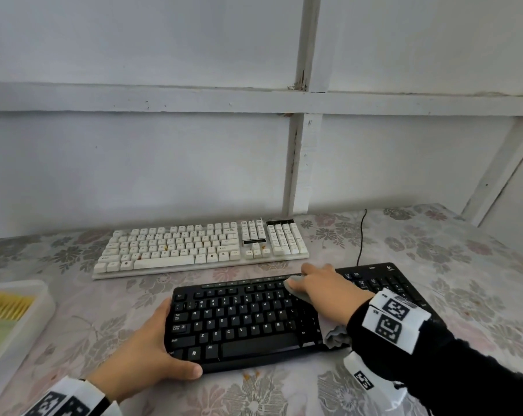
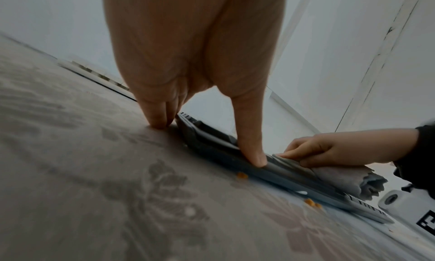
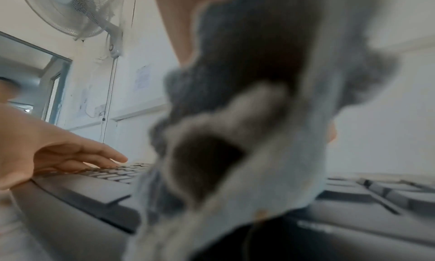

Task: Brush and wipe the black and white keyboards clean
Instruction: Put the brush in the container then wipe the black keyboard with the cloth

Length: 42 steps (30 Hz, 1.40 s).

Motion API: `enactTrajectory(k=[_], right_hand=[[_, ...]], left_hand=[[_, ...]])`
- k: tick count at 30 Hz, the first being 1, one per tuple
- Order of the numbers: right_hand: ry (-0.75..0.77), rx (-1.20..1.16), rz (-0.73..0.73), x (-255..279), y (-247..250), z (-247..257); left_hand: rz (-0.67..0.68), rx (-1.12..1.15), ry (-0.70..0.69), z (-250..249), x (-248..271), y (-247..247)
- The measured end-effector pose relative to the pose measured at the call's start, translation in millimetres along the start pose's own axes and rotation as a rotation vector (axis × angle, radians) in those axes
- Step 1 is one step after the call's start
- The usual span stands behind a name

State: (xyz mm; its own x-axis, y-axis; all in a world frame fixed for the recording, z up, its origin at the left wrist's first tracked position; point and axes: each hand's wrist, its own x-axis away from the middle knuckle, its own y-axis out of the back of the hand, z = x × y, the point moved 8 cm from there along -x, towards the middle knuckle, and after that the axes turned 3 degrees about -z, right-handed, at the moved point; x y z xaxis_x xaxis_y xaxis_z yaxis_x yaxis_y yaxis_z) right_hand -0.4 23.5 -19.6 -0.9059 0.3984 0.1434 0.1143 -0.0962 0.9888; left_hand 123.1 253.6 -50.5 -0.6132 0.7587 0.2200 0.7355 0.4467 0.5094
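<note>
Black keyboard [image 1: 248, 319] lies flat on the worktop [image 1: 464, 265] at 6 o'clock in the head view, nearest the person; white keyboard [image 1: 200, 244] lies parallel just beyond it at 12 o'clock, apart from it, untouched. Left hand [image 1: 146, 352] clamps the black keyboard's left end: thumb along the front edge, fingers curled round the far left corner. Right hand [image 1: 326, 286] presses a grey cloth [image 1: 296, 288] onto the top key rows at about 1 o'clock of the board, fingers curled over the cloth; its loose tail [image 1: 336, 336] hangs near the wrist. Judgement: the keyboard is light, rigid plastic and likely to slide on the smooth floral cover, so bracing by an end edge, clear of the keys, suits it; keycaps give under pressure, so wipe lightly. The cloth is soft and limp and needs bunching to stay under the fingers. Count: two keyboards, one cloth, one tray [image 1: 29, 322] at 9 o'clock holding a yellow-bristled brush [image 1: 4, 304], and a few orange crumbs [image 2: 242, 175] by the front edge.
</note>
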Motion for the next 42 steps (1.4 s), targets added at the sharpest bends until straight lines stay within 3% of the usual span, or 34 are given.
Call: enactTrajectory(k=[12, 18, 21, 25, 27, 29, 34, 42], right_hand=[[-0.029, -0.065, 0.000, 6, 4, -26], [-0.226, 0.049, 0.100, -4, 13, -30], [-0.169, 0.012, 0.129, -8, 22, -8], [0.101, -0.178, 0.091, -19, 24, 56], [0.201, -0.156, 0.065, -25, 18, 84], [0.208, -0.106, 0.084, -28, 7, 92], [0.176, -0.096, -0.022, -17, 4, 63], [-0.075, -0.047, -0.055, 6, 1, -28]], left_hand=[[-0.019, -0.017, 0.004, -2, 1, 2], [-0.015, -0.013, -0.007, -3, 2, 1], [-0.007, -0.011, -0.010, -3, 1, 1], [-0.008, -0.017, -0.010, -3, 1, 2], [-0.010, -0.015, -0.010, -3, 2, 2], [-0.006, -0.012, -0.004, -2, 2, 2], [-0.002, 0.005, -0.017, -1, 1, 1], [0.012, 0.020, -0.020, -2, 2, 0]])
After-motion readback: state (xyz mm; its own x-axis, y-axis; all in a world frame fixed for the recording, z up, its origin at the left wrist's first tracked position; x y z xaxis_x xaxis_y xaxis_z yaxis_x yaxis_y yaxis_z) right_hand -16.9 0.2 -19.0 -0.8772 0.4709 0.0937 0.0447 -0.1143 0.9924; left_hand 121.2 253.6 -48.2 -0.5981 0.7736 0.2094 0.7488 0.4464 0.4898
